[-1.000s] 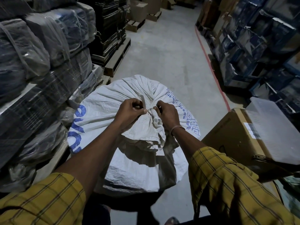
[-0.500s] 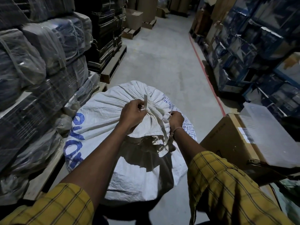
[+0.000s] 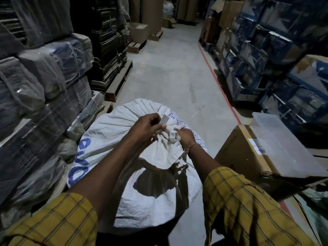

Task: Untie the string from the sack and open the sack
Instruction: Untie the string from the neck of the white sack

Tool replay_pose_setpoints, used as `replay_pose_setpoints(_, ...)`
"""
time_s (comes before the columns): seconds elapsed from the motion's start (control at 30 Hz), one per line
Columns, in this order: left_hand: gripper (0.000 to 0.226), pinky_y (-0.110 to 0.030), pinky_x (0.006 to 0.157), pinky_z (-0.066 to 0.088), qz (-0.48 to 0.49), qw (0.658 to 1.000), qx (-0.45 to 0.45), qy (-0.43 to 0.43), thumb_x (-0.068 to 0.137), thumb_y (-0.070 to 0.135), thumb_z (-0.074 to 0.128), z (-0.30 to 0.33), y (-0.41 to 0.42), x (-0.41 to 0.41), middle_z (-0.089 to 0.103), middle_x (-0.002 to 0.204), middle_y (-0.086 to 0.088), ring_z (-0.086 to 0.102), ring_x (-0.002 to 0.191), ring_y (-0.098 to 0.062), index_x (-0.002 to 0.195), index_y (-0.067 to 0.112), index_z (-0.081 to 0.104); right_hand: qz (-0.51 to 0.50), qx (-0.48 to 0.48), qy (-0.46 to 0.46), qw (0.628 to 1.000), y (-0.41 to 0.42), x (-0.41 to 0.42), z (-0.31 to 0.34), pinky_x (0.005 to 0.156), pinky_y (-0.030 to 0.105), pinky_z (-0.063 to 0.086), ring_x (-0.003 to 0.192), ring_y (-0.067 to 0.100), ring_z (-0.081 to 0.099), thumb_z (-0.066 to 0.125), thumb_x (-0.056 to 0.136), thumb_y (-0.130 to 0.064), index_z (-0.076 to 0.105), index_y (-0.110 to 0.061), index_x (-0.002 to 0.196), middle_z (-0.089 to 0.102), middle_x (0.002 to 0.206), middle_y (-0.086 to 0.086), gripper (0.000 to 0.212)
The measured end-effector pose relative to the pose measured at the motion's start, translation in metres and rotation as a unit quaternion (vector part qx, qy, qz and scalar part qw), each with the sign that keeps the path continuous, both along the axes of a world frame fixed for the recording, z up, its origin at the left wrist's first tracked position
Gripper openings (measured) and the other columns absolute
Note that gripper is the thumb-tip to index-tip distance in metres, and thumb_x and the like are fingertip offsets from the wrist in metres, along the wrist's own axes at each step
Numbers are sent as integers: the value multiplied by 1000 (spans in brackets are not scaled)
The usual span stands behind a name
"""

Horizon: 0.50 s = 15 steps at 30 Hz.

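Note:
A big white woven sack [image 3: 113, 128] with blue lettering stands on the floor in front of me, its mouth bunched into a gathered neck [image 3: 162, 148] that flops toward me. A flat white string [image 3: 164, 119] is wound around that neck, and one end sticks up above my fingers. My left hand [image 3: 148, 126] pinches the string at the knot. My right hand [image 3: 183, 137] grips the bunched neck on its right side, fingers closed on the fabric. The knot itself is hidden between my hands.
Plastic-wrapped bundles [image 3: 40, 89] are stacked on pallets tight against the sack's left. A cardboard box [image 3: 248, 157] with a clear plastic lid [image 3: 284, 148] stands at the right. Blue cartons [image 3: 276, 55] line the right wall behind a red floor line [image 3: 220, 89]. A concrete aisle [image 3: 170, 68] runs ahead.
My left hand has pulled the string end up and slightly right. My right hand has shifted from beside the knot to the right of the neck. The camera has tilted up.

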State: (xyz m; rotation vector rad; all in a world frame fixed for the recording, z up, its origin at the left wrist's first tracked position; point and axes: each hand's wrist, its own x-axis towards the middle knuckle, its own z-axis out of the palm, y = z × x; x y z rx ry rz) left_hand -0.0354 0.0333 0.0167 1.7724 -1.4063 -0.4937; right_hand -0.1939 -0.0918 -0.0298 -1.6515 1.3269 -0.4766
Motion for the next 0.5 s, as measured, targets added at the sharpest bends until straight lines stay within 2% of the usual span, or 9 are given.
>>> replay_pose_setpoints(0.07, 32, -34, 64, 45, 21, 1000, 7, -17, 87, 46, 75, 6, -8, -1, 66, 71, -2, 59, 66, -17, 77, 20, 59, 12, 28, -20, 999, 7, -9, 15, 92, 40, 52, 91, 23, 60, 57, 94, -42, 64, -18, 85, 66, 97, 9, 26)
replay_pose_setpoints(0.1, 35, -34, 63, 44, 33, 999, 10, -24, 85, 48, 76, 7, -13, -1, 65, 67, 1, 59, 64, -16, 74, 20, 59, 25, 38, -21, 999, 11, -12, 26, 87, 31, 52, 88, 19, 58, 52, 99, -41, 62, -19, 94, 62, 98, 6, 24)
replay_pose_setpoints(0.17, 39, -37, 66, 49, 48, 998, 25, -44, 82, 52, 77, 9, -23, 0, 68, 71, 2, 65, 69, -20, 76, 17, 61, 17, 33, -17, 999, 9, -15, 39, 65, 18, 47, 78, 19, 54, 48, 103, -40, 62, -15, 100, 59, 95, 8, 29)
replay_pose_setpoints(0.2, 39, -38, 67, 50, 56, 996, 35, -56, 82, 52, 78, 9, -27, 0, 70, 74, 0, 68, 74, -24, 78, 16, 63, -8, 6, -22, 1000, 8, -15, 43, 61, 21, 44, 78, 22, 56, 49, 102, -39, 67, -10, 97, 63, 92, 13, 34)
replay_pose_setpoints(0.23, 40, -37, 67, 47, 63, 995, 41, -66, 83, 51, 79, 8, -31, 0, 70, 77, -2, 68, 78, -27, 79, 15, 63, -51, -33, -31, 998, 7, -13, 46, 65, 25, 43, 82, 26, 60, 53, 99, -39, 68, -7, 91, 68, 93, 16, 36)
replay_pose_setpoints(0.33, 39, -33, 67, 39, 83, 992, 54, -76, 83, 51, 79, 4, -39, 0, 67, 78, -1, 65, 82, -28, 75, 19, 59, -156, -180, -52, 970, 11, -11, 64, 85, 33, 43, 98, 25, 63, 59, 89, -37, 67, -19, 82, 71, 98, 1, 21)
replay_pose_setpoints(0.37, 39, -33, 68, 40, 89, 991, 56, -77, 83, 52, 79, 2, -41, 0, 68, 80, -1, 65, 83, -28, 75, 20, 58, -151, -233, -37, 960, 13, -10, 72, 87, 35, 42, 97, 22, 61, 60, 87, -37, 68, -20, 82, 71, 96, -3, 19)
replay_pose_setpoints(0.43, 38, -34, 69, 43, 102, 990, 60, -75, 82, 56, 77, -3, -45, 2, 71, 83, -2, 65, 84, -27, 77, 22, 61, -71, -310, -38, 947, 14, -3, 89, 86, 36, 46, 88, 17, 62, 66, 82, -31, 72, -19, 81, 73, 87, -5, 13)
replay_pose_setpoints(0.5, 38, -35, 70, 45, 105, 990, 67, -59, 84, 58, 75, -8, -47, 5, 75, 84, -3, 67, 83, -26, 80, 22, 65, 40, -294, -50, 954, 15, 9, 102, 82, 38, 55, 81, 18, 68, 75, 78, -21, 75, -14, 85, 75, 83, 0, 10)
